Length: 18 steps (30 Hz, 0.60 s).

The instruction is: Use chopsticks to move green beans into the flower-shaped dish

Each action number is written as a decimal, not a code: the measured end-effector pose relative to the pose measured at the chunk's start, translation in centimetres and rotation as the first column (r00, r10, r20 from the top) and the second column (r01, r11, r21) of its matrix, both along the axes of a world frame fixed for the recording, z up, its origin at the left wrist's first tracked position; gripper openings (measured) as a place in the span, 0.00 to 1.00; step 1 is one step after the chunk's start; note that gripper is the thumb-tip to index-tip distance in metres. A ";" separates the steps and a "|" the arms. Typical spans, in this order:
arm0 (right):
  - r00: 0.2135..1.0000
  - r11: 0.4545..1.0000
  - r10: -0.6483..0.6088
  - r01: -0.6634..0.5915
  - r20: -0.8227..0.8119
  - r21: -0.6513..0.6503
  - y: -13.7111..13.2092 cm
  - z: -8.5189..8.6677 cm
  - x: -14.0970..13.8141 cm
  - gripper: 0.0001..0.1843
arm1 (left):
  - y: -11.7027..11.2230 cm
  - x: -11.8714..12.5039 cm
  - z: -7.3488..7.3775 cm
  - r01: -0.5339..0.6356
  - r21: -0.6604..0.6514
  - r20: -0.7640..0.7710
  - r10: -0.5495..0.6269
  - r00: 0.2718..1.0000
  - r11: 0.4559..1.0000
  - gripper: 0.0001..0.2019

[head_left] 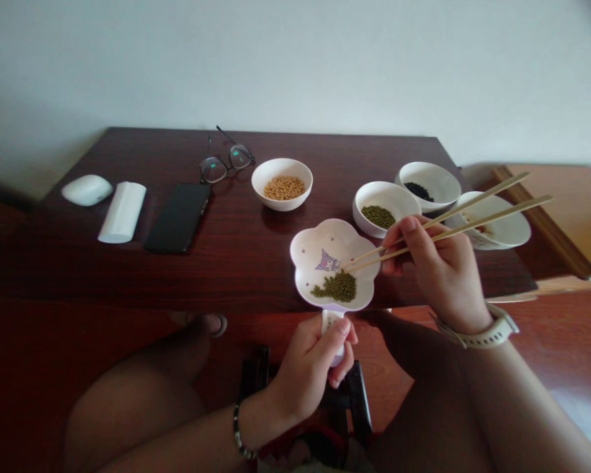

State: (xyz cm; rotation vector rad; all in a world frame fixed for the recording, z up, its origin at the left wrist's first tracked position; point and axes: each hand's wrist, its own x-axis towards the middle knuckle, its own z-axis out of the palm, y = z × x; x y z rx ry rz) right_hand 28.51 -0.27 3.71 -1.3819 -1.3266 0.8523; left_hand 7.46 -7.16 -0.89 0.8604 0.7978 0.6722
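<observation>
Your right hand (436,269) is closed in a pen-like grip around a pair of pale bamboo chopsticks (453,230), their tips reaching over a flower-shaped white plate (325,246). Your left hand (309,368) is wrapped around the plate's short white handle (330,322), steadying it at the near edge of the dark reddish-brown wooden table (127,151). The plate's glossy surface carries a small printed cartoon figure and a low heap of green mung beans (337,287) in its lower half. The tips sit just by that heap; from this angle, you may or may not be touching a bean.

Your work here is at the chopstick tips, and smooth, round beans call for a light, even pinch with the tips meeting squarely.

Beyond the plate, round white ceramic bowls hold more mung beans (378,213), pale yellow soybeans (284,188) and black beans (418,191). A shallow white dish (507,226) lies partly behind the chopsticks, its contents too small to make out. Further left lie black-framed glasses (226,161), a black smartphone (177,217) and a white computer mouse (87,190).
</observation>
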 end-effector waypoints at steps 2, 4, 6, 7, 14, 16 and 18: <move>1.000 1.000 -0.001 0.001 -0.011 -0.005 0.0 0.0 0.0 0.25 | 0.0 0.0 0.0 0.006 0.002 0.006 -0.006 1.000 1.000 0.18; 1.000 1.000 -0.005 0.005 -0.020 -0.010 0.0 -0.1 0.0 0.25 | 0.0 0.0 0.0 0.009 0.003 0.010 -0.009 1.000 1.000 0.18; 0.999 1.000 -0.004 0.004 -0.035 -0.012 0.0 -0.1 0.1 0.24 | -0.1 0.0 0.0 0.008 0.002 0.013 -0.008 1.000 1.000 0.18; 0.999 1.000 0.000 -0.001 -0.043 -0.013 0.0 -0.1 0.1 0.24 | -0.1 0.0 0.0 0.007 0.001 0.014 -0.007 1.000 1.000 0.18; 0.999 1.000 0.024 -0.024 -0.034 -0.012 0.1 0.1 -0.1 0.24 | 0.0 0.0 0.1 0.014 -0.017 0.023 -0.014 1.000 1.000 0.18; 1.000 1.000 0.015 -0.016 -0.026 -0.014 0.1 0.1 -0.2 0.24 | 0.0 0.0 0.1 0.015 -0.016 0.019 -0.014 1.000 1.000 0.18; 1.000 1.000 0.009 -0.009 -0.017 -0.019 0.1 0.1 -0.3 0.24 | 0.0 0.0 0.0 0.013 -0.015 0.019 -0.013 1.000 1.000 0.18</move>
